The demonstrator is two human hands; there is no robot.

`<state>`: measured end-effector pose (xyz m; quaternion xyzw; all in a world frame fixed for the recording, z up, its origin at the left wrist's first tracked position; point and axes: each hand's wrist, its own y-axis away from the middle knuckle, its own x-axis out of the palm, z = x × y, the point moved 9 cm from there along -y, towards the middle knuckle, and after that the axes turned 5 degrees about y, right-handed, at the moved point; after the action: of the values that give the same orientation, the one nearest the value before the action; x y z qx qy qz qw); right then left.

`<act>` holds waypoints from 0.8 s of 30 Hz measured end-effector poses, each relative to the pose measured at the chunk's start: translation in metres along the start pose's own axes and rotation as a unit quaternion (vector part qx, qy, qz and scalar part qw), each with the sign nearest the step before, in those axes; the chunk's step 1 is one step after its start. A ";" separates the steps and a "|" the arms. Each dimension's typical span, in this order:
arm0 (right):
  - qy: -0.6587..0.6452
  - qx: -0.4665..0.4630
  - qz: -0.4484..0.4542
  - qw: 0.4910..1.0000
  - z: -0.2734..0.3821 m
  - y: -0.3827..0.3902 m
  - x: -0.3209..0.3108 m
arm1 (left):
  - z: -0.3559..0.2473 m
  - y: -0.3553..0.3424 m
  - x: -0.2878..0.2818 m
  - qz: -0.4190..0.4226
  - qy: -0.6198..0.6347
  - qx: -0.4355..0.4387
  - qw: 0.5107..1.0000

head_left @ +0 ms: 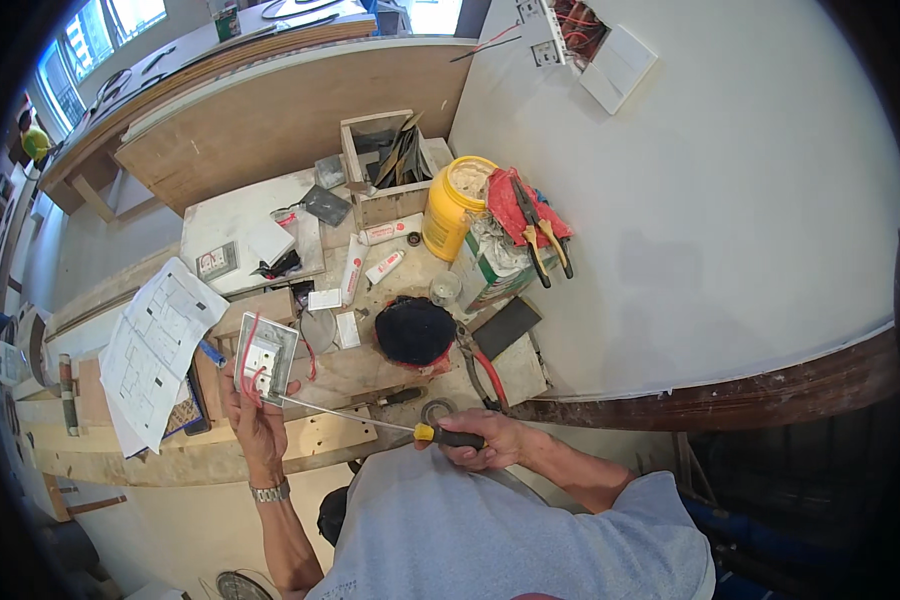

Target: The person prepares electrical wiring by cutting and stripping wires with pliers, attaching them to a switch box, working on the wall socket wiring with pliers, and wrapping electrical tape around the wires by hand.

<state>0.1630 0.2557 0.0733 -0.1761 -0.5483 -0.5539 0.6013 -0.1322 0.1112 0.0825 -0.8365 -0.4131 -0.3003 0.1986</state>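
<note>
My left hand (255,425) holds a white electrical socket (267,355) in a clear frame, with red wires looping from it. My right hand (480,440) grips a long screwdriver (438,436) with a black and yellow handle, its thin shaft reaching left to the lower part of the socket. Red-handled pliers (488,374) lie right of a dark round pouch (412,330) near my right hand. Printed plan sheets (158,350) lie on the bench to the left of the socket.
The cluttered bench (320,430) holds white tubes (353,267), a yellow tub (444,225), pliers (530,225) on red plastic and a wooden box (382,205). A pale wall (720,200) with open wiring (580,35) rises rightward. Another person (33,140) is at far left.
</note>
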 end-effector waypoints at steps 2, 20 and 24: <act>0.075 -0.018 -0.048 0.996 0.008 0.000 0.001 | -0.001 0.003 -0.010 -0.028 0.016 0.005 0.999; 0.764 -0.286 -0.172 0.552 0.083 -0.014 0.058 | 0.005 -0.002 -0.061 -0.091 -0.026 0.004 0.996; 0.748 -0.347 -0.192 0.532 0.087 -0.018 0.067 | 0.019 0.011 -0.077 -0.149 -0.025 -0.009 0.988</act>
<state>0.0924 0.2893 0.1530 0.2167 0.3163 -0.7323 0.5628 -0.1533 0.0721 0.0160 -0.7744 -0.5354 -0.3093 0.1341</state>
